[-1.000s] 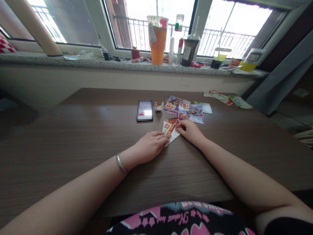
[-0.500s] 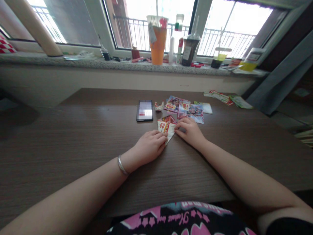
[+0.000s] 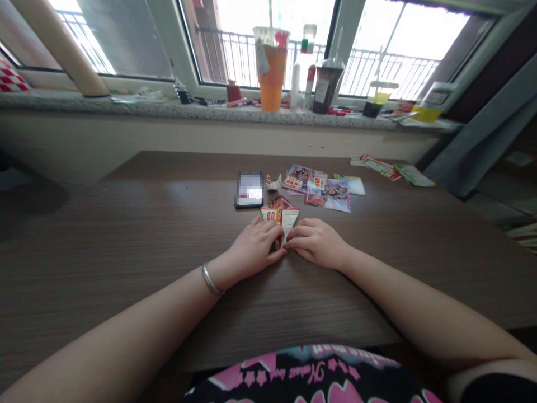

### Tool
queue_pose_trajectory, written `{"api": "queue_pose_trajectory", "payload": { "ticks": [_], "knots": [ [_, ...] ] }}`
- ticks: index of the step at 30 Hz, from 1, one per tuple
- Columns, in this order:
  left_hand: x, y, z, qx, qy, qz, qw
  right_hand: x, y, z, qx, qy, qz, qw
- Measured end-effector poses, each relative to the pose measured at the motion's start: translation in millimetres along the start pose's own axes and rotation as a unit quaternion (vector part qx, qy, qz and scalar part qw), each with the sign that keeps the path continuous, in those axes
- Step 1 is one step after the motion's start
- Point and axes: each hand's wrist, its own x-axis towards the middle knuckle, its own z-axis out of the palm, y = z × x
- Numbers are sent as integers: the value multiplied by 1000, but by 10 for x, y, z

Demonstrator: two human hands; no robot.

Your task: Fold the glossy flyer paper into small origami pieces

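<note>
Folded paper [image 3: 290,217] on counter [image 3: 126,224], near-right of phone [image 3: 249,190]. Left hand [image 3: 255,245] over its left part, right hand [image 3: 318,243] at near tip; fingers bent, grip unclear. Better pin flat, crease evenly.

**Partly out of your sight**

Your left hand [image 3: 257,244] hides part of the folded paper [image 3: 290,217]; whether your right hand [image 3: 318,244] grips it, you cannot tell. The phone [image 3: 249,188] screen is pixelated. Your shirt [image 3: 308,382] runs off the bottom edge.
</note>
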Motion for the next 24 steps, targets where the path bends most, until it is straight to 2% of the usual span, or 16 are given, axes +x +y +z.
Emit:
{"api": "queue_pose_trajectory", "payload": {
  "ticks": [11, 19, 24],
  "knots": [
    [-27, -1, -7, -15, -21, -14, 1000, 0, 0, 4, -17, -4, 19, 1000],
    [-49, -19, 25, 0, -13, 0, 1000, -10, 31, 8, -44, -9, 69, 997],
    [-58, -29, 23, -5, -28, 3, 1000, -17, 72, 11, -56, -13, 109, 992]
  ]
}}
